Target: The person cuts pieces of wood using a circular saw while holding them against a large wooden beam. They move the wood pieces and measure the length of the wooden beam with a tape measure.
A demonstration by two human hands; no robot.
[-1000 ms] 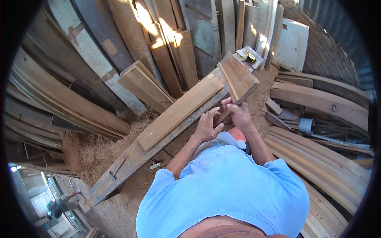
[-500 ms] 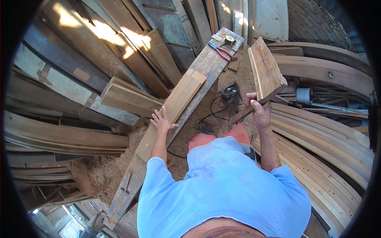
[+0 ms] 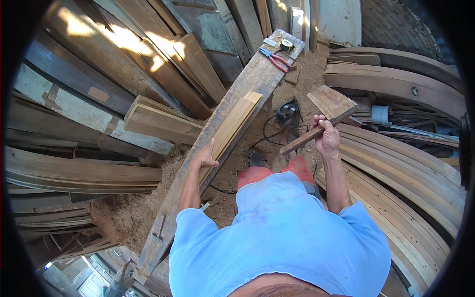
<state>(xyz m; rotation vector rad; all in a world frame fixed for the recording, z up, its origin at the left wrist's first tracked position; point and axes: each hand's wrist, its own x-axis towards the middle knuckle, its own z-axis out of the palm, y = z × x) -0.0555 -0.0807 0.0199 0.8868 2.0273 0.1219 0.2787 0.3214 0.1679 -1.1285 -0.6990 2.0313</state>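
Observation:
My left hand (image 3: 204,157) grips a set of pale wooden boards (image 3: 235,123) lying lengthwise on the workbench plank (image 3: 269,74). Its palm rests against their left side, the thumb pointing across toward me. The narrow edges of these boards now show. Over on the right, my right hand (image 3: 327,138) is closed around a brown wooden board (image 3: 332,104), held in the air with its dark long edge turned up toward me. Part of its broad face shows beyond my fingers.
Pliers (image 3: 275,59) with red and blue handles and a tape measure (image 3: 286,45) lie at the bench's far end. A corded power tool (image 3: 288,110) sits on the floor. Curved timbers (image 3: 396,168) are stacked at right, more planks (image 3: 84,171) at left. Sawdust (image 3: 128,218) covers the ground.
The boards under my left hand have tipped from flat to showing their edges, and that hand has gone from spread to gripping. The right-hand board has tilted, its broad face turning away.

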